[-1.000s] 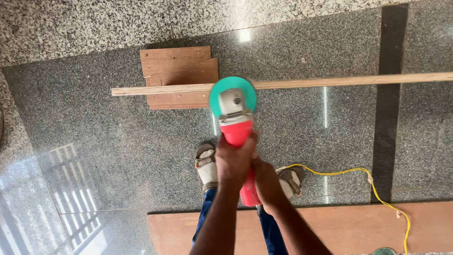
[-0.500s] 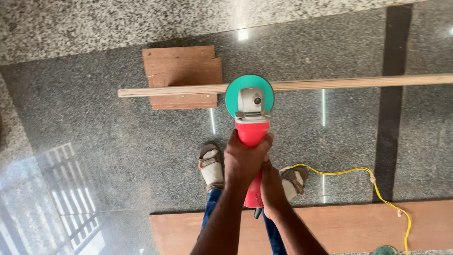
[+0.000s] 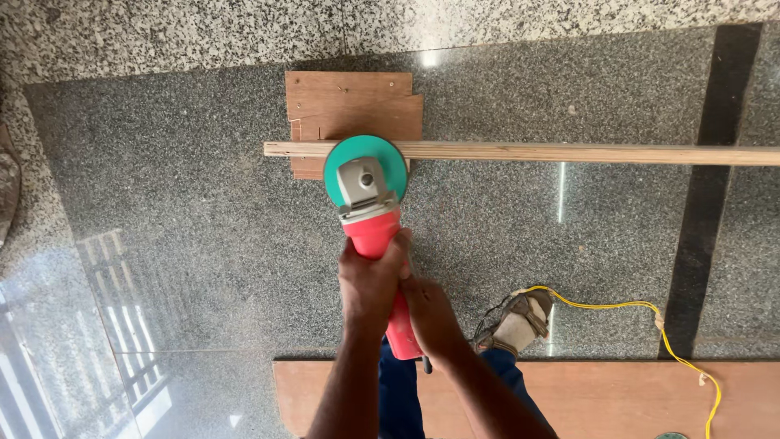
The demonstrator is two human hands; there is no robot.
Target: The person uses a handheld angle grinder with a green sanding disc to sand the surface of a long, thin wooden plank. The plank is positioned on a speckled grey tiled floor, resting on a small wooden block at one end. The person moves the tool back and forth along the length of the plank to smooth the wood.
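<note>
You are gripping the red angle grinder with both hands, left hand clamped near the head, right hand closed round the tail, steadying its green disc over the wooden strip. The strip is lying across a plywood offcut, raising it off the polished granite floor.

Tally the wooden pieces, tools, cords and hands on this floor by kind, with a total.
Wood strip: 1
Wood boards: 2, the small board and the long board
Grinder: 1
Yellow cord: 1
Hands: 2, left hand, right hand
Total: 7
</note>
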